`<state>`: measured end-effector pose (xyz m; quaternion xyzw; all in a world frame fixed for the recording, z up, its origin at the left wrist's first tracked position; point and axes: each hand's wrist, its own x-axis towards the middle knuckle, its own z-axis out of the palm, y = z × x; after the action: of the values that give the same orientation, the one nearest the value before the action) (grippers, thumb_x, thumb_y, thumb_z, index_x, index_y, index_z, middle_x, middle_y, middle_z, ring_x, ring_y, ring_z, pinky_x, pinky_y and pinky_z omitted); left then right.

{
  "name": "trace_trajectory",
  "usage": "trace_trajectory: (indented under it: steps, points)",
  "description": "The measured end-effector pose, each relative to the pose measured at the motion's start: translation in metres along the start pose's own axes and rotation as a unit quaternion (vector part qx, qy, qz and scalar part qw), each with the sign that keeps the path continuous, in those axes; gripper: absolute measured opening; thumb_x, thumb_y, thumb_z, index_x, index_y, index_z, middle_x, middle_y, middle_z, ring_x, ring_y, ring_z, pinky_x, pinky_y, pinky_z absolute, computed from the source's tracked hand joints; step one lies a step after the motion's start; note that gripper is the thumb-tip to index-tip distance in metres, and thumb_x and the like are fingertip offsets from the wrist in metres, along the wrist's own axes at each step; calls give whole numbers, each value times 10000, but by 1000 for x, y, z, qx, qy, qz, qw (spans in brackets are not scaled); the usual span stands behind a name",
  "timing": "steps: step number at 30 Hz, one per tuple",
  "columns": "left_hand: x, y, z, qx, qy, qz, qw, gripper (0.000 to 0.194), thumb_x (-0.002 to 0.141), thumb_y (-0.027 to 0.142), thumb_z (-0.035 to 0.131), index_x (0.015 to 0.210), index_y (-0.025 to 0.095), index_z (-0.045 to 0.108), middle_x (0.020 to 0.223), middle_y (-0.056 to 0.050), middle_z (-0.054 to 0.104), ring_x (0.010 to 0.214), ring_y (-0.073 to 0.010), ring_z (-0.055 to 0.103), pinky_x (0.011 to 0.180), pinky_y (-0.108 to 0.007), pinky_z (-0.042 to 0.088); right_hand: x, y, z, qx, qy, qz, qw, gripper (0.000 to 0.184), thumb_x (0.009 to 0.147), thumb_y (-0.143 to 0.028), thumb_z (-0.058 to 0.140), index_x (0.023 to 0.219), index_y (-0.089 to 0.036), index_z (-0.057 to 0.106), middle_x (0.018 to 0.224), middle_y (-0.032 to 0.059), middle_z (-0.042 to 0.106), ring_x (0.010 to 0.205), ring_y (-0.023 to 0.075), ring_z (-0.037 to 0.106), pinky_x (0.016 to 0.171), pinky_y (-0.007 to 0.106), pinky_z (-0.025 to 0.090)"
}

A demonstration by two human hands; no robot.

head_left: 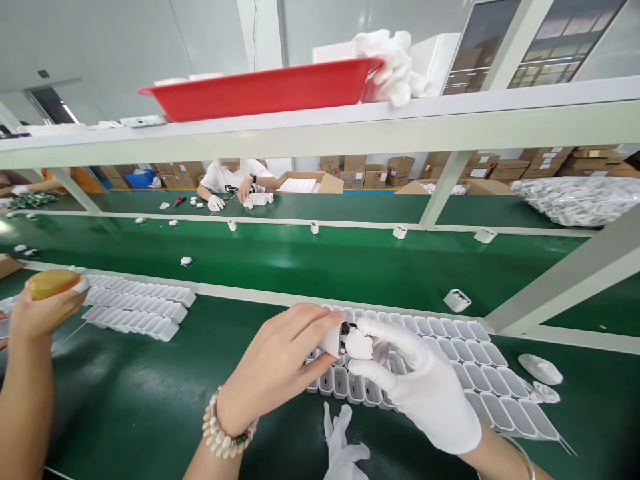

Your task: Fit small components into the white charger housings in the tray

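My bare left hand (277, 357), with a beaded bracelet at the wrist, is closed around a small white plastic housing (329, 342) lying on its side. My right hand (425, 383) wears a white glove. Its thumb and fingers pinch a white insert (359, 345) with dark parts, at the open end of the housing. Whether the insert sits partly inside, I cannot tell. Below both hands stand rows of open white housings (493, 380), partly hidden by my hands. A loose white glove (344, 443) lies in front of them on the green table.
At left, another person's hand (37, 310) holds a yellow object (54, 283) near more rows of white housings (135, 307). Behind runs a green belt (280, 257) carrying scattered white pieces. Overhead, a shelf (300, 137) bears a red tray (265, 90). A person (235, 180) works opposite.
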<state>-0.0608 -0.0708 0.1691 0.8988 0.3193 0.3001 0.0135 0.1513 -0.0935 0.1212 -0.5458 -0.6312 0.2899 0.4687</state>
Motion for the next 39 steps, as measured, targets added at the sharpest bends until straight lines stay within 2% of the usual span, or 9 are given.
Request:
trace_trajectory:
  steps: [6, 10, 14, 16, 20, 28, 32, 35, 39]
  points:
    - [2, 0, 4, 2, -4, 2, 1000, 351, 926, 176, 555, 1275, 177, 513, 1174, -107, 681, 1080, -259, 654, 874, -408, 598, 1, -5, 2, -37, -3, 5, 999, 337, 694, -432, 761, 1008, -312, 771, 861, 17, 774, 689, 243, 700, 677, 431, 621]
    - [2, 0, 4, -12, -1, 5, 1000, 343, 924, 180, 571, 1264, 176, 525, 1168, -105, 684, 1073, -252, 658, 884, -405, 596, 2, -5, 6, -40, 8, -2, 999, 366, 681, -406, 786, 1029, -298, 750, 892, 9, 779, 720, 245, 722, 672, 411, 626]
    - [2, 1, 4, -28, 17, -2, 999, 324, 921, 203, 601, 1238, 174, 541, 1141, -101, 688, 1057, -247, 664, 875, -391, 597, -1, 5, 12, -33, 102, -102, 989, 354, 729, -474, 781, 1017, -280, 718, 928, 32, 778, 733, 246, 736, 664, 403, 635]
    - [2, 1, 5, -34, 25, 1, 999, 327, 918, 207, 613, 1235, 175, 537, 1126, -96, 693, 1039, -245, 669, 862, -386, 600, -4, 12, 14, -63, 120, -161, 978, 278, 786, -480, 745, 985, -288, 715, 888, 28, 774, 713, 244, 739, 632, 390, 637]
    - [3, 2, 9, -33, 48, 8, 998, 321, 923, 201, 616, 1231, 180, 528, 1095, -87, 704, 1009, -237, 679, 858, -379, 599, -6, 14, 13, -109, 74, -183, 974, 284, 837, -443, 717, 1093, -322, 692, 962, 14, 767, 809, 249, 752, 656, 358, 650]
    - [7, 13, 18, -37, 118, -3, 992, 282, 937, 273, 630, 1189, 182, 543, 1071, -87, 719, 1003, -218, 693, 875, -352, 598, -5, -3, 8, -25, -9, -127, 992, 329, 833, -368, 731, 1156, -332, 683, 993, 10, 746, 875, 236, 740, 688, 321, 653]
    - [7, 15, 25, -39, 137, 2, 990, 275, 932, 271, 641, 1177, 188, 548, 1088, -89, 719, 1009, -220, 693, 878, -353, 601, -4, -2, 13, -23, 5, -174, 984, 348, 874, -336, 673, 1221, -336, 649, 980, 6, 732, 833, 200, 735, 711, 305, 647]
    - [6, 12, 26, -48, 126, 4, 991, 293, 925, 274, 651, 1186, 192, 547, 1096, -91, 716, 1010, -227, 692, 870, -360, 601, -2, -2, 13, -35, 11, -190, 981, 334, 882, -304, 640, 1216, -317, 636, 985, 8, 723, 821, 184, 730, 716, 288, 640]
    - [4, 2, 19, -116, 89, -7, 989, 335, 929, 296, 644, 1235, 222, 531, 1118, -78, 709, 1024, -215, 693, 881, -347, 595, 1, -13, 1, -51, -73, -158, 983, 161, 881, -301, 632, 1033, -280, 680, 983, 16, 724, 848, 196, 722, 732, 295, 633]
